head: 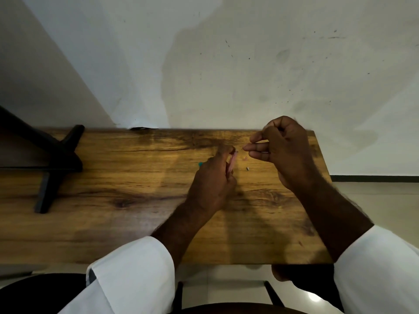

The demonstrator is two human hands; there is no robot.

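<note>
1. Two hands were up over the brown wood-grain tabletop [136,200], near its far right corner.
2. The left hand [213,180] had its grip clamped round a slim pink stick-like thing [232,163], low over the tabletop. A teal tip [200,164] poked out on the hand's other side.
3. The right hand [283,152] was just beside it, fingers curled, tips bunched toward the pink thing. Honestly couldn't tell if that grip pinched anything.
4. One tiny pale scrap [247,169] lay on the wood between the hands.
5. Way off left sat a black crossed stand [59,159].
</note>
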